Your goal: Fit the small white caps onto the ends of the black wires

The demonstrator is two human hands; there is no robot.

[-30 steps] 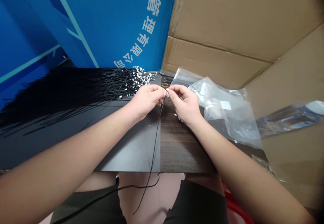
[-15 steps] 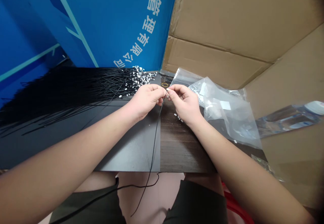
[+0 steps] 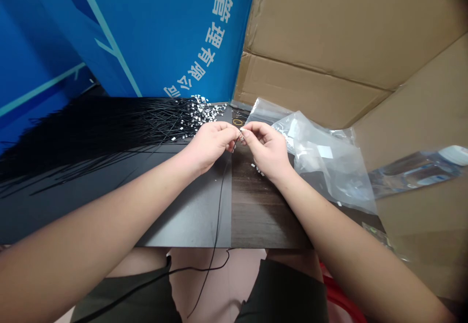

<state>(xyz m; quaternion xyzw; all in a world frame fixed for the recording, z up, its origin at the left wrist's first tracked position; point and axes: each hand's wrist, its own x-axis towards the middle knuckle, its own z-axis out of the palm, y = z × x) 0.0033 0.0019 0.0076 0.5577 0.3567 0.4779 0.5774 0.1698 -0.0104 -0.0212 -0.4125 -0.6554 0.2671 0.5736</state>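
Black cord (image 3: 219, 216) rises between left hand (image 3: 211, 143) and right hand (image 3: 266, 150), both pinching a tiny white piece (image 3: 240, 134) at its end

**Both hands pinched close together at centre**

The left hand (image 3: 211, 146) and right hand (image 3: 266, 150) nearly meet, fingers curled, their fingertips (image 3: 241, 132) pinching inward, though the exact grip looks too small to read. The left forearm (image 3: 109, 206) and right forearm (image 3: 340, 230) angle up from the lower corners, wrists gently bent.
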